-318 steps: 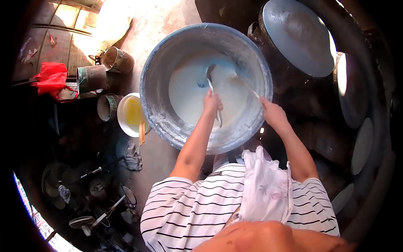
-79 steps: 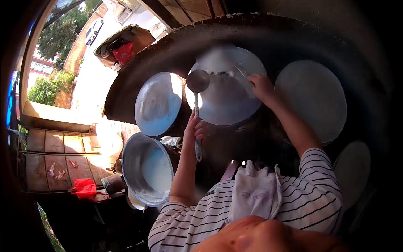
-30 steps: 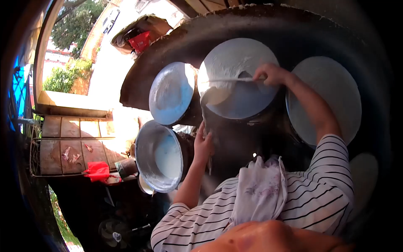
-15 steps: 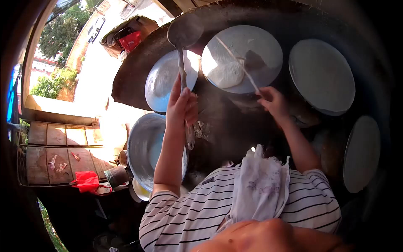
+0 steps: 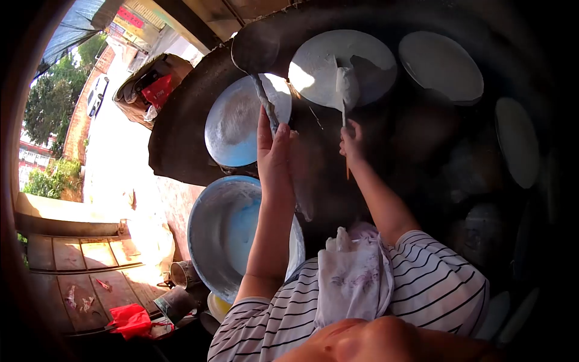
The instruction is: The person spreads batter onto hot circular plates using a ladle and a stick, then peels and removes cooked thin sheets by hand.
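My left hand is closed around the handle of a long ladle, whose round bowl is raised beyond the hand, near the left griddle. In my right hand is a thin stick, its far end over the middle round griddle. A soft white lump of batter or dough hangs at the stick, near that griddle's front edge; whether it clings to the stick or rests on the plate is hard to tell. A dark patch marks the griddle's right side.
On my left is another round griddle, with a large metal basin of whitish residue nearer me. Further round plates with pale surfaces stand to the right. A red cloth or bag lies at lower left, beside a metal can.
The view has shifted. My right hand has drawn left, and the stick has swung from a slant to nearly straight ahead. The white lump has moved from the griddle's left part to the stick.
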The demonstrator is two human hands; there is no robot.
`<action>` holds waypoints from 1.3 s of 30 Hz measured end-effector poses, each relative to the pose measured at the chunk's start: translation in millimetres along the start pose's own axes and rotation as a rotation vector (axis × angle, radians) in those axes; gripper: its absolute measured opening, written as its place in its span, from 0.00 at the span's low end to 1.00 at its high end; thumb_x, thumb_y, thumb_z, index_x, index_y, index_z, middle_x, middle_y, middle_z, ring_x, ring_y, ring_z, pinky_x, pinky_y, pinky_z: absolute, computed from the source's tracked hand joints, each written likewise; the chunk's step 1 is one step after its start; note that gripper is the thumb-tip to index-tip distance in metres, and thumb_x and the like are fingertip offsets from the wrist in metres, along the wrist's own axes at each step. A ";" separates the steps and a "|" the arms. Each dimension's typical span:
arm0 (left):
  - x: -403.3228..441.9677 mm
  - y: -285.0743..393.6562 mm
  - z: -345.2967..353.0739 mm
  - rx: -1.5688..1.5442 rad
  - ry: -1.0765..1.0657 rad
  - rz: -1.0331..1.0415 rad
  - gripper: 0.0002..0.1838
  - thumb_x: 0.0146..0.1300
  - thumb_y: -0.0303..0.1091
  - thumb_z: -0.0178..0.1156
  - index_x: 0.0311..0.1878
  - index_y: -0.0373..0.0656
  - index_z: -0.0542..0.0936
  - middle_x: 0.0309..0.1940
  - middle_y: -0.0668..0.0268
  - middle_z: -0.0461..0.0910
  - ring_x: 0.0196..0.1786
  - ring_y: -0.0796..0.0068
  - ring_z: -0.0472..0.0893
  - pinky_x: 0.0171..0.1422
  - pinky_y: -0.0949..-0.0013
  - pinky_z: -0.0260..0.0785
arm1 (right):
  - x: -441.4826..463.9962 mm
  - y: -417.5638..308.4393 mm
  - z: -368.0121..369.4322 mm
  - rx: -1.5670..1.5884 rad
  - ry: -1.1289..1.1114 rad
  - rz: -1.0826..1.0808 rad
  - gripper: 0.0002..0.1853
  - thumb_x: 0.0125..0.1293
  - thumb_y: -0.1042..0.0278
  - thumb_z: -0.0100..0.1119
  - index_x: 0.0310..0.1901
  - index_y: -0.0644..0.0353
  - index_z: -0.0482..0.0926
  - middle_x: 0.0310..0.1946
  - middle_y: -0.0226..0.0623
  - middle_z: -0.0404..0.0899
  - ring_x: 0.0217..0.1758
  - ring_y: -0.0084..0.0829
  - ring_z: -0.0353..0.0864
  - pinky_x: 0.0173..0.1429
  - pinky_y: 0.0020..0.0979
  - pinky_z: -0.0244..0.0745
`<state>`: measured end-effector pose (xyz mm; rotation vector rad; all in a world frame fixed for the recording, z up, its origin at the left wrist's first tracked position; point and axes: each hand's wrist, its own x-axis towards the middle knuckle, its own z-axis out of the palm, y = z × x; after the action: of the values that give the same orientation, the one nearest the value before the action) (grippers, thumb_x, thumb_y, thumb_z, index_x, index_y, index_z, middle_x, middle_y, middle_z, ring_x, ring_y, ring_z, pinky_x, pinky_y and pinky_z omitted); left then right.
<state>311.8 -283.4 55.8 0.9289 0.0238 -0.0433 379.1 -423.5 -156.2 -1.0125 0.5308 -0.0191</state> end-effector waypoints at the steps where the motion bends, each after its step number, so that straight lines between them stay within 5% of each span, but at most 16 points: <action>1: -0.3 -1.8 -3.0 0.042 0.029 0.012 0.31 0.69 0.31 0.52 0.73 0.58 0.54 0.20 0.75 0.66 0.15 0.88 0.58 0.15 0.81 0.50 | 9.6 -8.0 2.5 0.013 0.043 -0.006 0.15 0.67 0.66 0.54 0.55 0.49 0.68 0.25 0.26 0.65 0.15 0.15 0.57 0.16 0.19 0.52; 5: -17.7 5.2 -10.6 0.155 0.101 0.059 0.30 0.71 0.30 0.48 0.73 0.58 0.53 0.18 0.74 0.62 0.12 0.87 0.57 0.12 0.80 0.50 | 49.3 -27.9 16.7 0.179 0.078 -0.088 0.12 0.69 0.63 0.51 0.51 0.55 0.71 0.25 0.26 0.65 0.16 0.15 0.58 0.16 0.20 0.53; 8: -26.0 7.3 -12.0 0.221 0.118 0.063 0.29 0.71 0.30 0.47 0.73 0.56 0.54 0.16 0.74 0.60 0.11 0.87 0.56 0.11 0.80 0.50 | 1.6 -10.2 10.5 -0.413 -0.053 -0.075 0.14 0.67 0.65 0.54 0.54 0.51 0.76 0.22 0.27 0.71 0.15 0.18 0.64 0.16 0.25 0.61; 13: -19.5 -11.6 -22.7 0.225 0.087 0.029 0.31 0.70 0.30 0.49 0.73 0.55 0.52 0.18 0.74 0.63 0.13 0.87 0.58 0.13 0.80 0.51 | -1.5 -42.6 -91.5 -0.413 -0.003 -0.032 0.19 0.68 0.65 0.55 0.60 0.49 0.73 0.23 0.27 0.72 0.14 0.17 0.62 0.16 0.25 0.60; 20: 10.2 -41.5 2.6 0.283 0.046 0.017 0.30 0.70 0.28 0.49 0.73 0.52 0.54 0.19 0.73 0.65 0.15 0.88 0.61 0.17 0.80 0.56 | 91.7 -114.2 -78.9 -0.542 0.092 -0.150 0.19 0.69 0.65 0.54 0.61 0.52 0.72 0.26 0.29 0.75 0.15 0.18 0.64 0.19 0.26 0.64; 23: 52.3 -61.3 9.3 0.243 -0.027 0.003 0.31 0.67 0.25 0.51 0.72 0.47 0.55 0.24 0.74 0.71 0.22 0.90 0.67 0.25 0.84 0.60 | 34.6 -116.7 -100.5 -0.694 -0.213 -0.073 0.18 0.70 0.63 0.50 0.60 0.54 0.72 0.27 0.29 0.74 0.16 0.17 0.65 0.18 0.24 0.63; 26: 72.9 -75.2 25.1 0.318 -0.032 -0.034 0.31 0.67 0.25 0.51 0.72 0.47 0.55 0.24 0.74 0.70 0.22 0.89 0.68 0.24 0.83 0.59 | 26.4 -118.2 -178.6 -0.512 -0.173 0.132 0.20 0.71 0.60 0.47 0.61 0.55 0.70 0.23 0.26 0.70 0.17 0.13 0.63 0.18 0.19 0.60; 32: 123.6 -106.7 85.3 0.411 0.001 -0.080 0.31 0.67 0.26 0.48 0.73 0.45 0.54 0.23 0.74 0.68 0.19 0.89 0.64 0.21 0.83 0.57 | 63.2 -178.2 -147.8 -0.856 -0.269 -0.058 0.19 0.72 0.63 0.48 0.61 0.55 0.72 0.24 0.28 0.76 0.15 0.17 0.64 0.19 0.24 0.65; 33: 128.2 -103.6 87.5 0.318 -0.040 -0.064 0.31 0.67 0.26 0.47 0.73 0.43 0.53 0.22 0.74 0.68 0.19 0.90 0.63 0.21 0.83 0.56 | 16.2 -222.0 -132.2 -0.911 -0.362 0.087 0.18 0.70 0.64 0.50 0.60 0.57 0.73 0.21 0.28 0.74 0.16 0.15 0.66 0.20 0.21 0.63; 36: 133.9 -87.2 78.3 0.386 -0.205 -0.140 0.31 0.68 0.27 0.49 0.73 0.43 0.53 0.20 0.75 0.66 0.18 0.91 0.61 0.19 0.84 0.53 | 64.4 -195.4 -216.9 -0.765 -0.241 0.254 0.17 0.72 0.65 0.47 0.58 0.56 0.75 0.20 0.29 0.75 0.12 0.18 0.67 0.18 0.23 0.65; 38: 147.4 -104.6 106.4 0.461 -0.043 -0.195 0.30 0.69 0.31 0.50 0.72 0.48 0.54 0.19 0.75 0.64 0.17 0.87 0.62 0.18 0.80 0.53 | 89.9 -199.0 -195.0 -0.867 -0.265 -0.108 0.16 0.71 0.65 0.46 0.57 0.56 0.76 0.23 0.35 0.77 0.20 0.25 0.75 0.26 0.30 0.73; 39: 158.1 -118.2 115.1 0.393 -0.022 -0.246 0.30 0.69 0.31 0.50 0.72 0.52 0.54 0.19 0.75 0.64 0.17 0.86 0.63 0.18 0.79 0.54 | 118.3 -176.1 -173.0 -0.926 -0.217 -0.523 0.16 0.71 0.65 0.46 0.57 0.55 0.76 0.24 0.40 0.78 0.24 0.32 0.78 0.30 0.34 0.74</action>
<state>464.4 -450.5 23.9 1.3149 0.1119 -0.2946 447.6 -687.6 -134.2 -2.0129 0.0314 -0.1354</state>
